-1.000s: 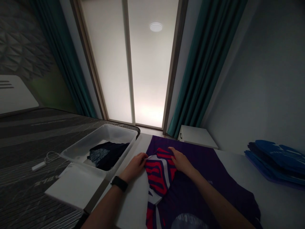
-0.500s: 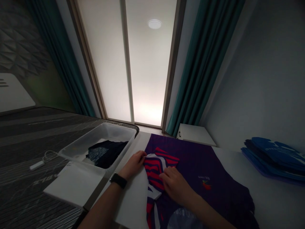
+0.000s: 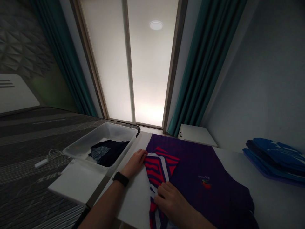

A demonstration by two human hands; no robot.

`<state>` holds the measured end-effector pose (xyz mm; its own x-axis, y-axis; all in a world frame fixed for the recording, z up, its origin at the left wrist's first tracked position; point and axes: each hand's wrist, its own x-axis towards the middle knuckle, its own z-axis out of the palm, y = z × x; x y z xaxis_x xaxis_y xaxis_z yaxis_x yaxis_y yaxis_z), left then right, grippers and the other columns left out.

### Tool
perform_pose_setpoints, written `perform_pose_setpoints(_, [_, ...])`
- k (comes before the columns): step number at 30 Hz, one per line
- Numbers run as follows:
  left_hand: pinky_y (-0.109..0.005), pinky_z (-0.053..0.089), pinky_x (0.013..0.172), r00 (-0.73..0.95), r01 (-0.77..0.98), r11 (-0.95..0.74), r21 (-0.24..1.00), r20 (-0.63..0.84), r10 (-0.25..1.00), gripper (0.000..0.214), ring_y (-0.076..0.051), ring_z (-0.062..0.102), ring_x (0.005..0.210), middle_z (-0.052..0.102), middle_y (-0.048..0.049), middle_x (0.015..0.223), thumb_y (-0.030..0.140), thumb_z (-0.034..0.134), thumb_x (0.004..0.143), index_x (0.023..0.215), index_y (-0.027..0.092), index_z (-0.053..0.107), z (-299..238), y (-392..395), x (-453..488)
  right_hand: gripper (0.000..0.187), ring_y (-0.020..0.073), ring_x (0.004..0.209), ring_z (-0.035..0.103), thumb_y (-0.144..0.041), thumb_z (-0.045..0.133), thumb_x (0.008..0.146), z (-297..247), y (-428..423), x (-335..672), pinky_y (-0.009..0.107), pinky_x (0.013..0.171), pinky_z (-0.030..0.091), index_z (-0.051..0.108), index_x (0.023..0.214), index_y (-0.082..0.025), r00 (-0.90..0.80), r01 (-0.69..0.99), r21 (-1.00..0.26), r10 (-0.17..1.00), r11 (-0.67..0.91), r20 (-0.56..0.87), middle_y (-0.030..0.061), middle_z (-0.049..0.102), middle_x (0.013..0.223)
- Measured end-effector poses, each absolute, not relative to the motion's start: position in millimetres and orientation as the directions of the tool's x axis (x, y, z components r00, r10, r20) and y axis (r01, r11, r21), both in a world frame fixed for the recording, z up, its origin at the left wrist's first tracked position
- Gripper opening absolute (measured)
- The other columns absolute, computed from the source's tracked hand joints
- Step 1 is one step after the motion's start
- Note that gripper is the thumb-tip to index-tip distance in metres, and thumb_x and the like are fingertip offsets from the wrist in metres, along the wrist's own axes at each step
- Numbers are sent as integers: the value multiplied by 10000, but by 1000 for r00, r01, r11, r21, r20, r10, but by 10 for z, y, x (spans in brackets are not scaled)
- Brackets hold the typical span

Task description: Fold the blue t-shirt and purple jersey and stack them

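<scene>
A dark purple shirt (image 3: 207,171) lies spread on a white table (image 3: 135,197), with a red, white and navy striped part (image 3: 158,165) folded over its left side. My left hand (image 3: 135,162), with a black watch on the wrist, pinches the upper left corner of the striped fold. Lower down, my right hand (image 3: 170,198) rests with curled fingers on the striped fold, near the table's front edge.
A clear plastic bin (image 3: 100,143) with dark clothes (image 3: 108,152) inside stands to the left, its white lid (image 3: 76,181) lying before it. Folded blue garments (image 3: 274,157) are stacked at the right. A white cable (image 3: 46,159) lies on the dark bed. A small white cabinet (image 3: 196,135) stands behind the table.
My right hand has slid down the striped fold toward me, from its top edge to its lower part. My left hand has stayed at the fold's upper left corner.
</scene>
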<state>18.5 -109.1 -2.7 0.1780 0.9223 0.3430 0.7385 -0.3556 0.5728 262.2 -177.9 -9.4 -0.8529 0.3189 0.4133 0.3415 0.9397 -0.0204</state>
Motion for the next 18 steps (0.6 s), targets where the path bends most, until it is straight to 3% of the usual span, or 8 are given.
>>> perform_pose_setpoints(9, [-347,472,819,124,793,-307,526,355,927,233,-229,620,901,643,-96,997,168,391,938,991,191,617,-97,-1016,163,121,158,857,507,-95,571,885,-132,-1871,2854,286,788,365,564,856,-212,-824,402,-258,470,878,315,-3,590,877])
perform_pose_setpoints(15, [-345,471,818,111,804,-299,514,365,924,237,-224,623,894,643,-90,993,159,392,937,989,191,622,-125,-948,141,312,173,953,544,-49,550,850,54,-1959,2876,302,849,421,578,1084,-253,-816,414,-380,522,827,248,14,614,1003])
perform_pose_setpoints(18, [-344,473,819,116,807,-305,506,371,922,233,-219,619,886,641,-82,984,153,400,933,975,194,625,-130,-911,136,318,189,1022,548,-73,550,847,163,-1985,2912,339,912,439,584,1106,-254,-776,455,-438,586,775,232,32,615,1057])
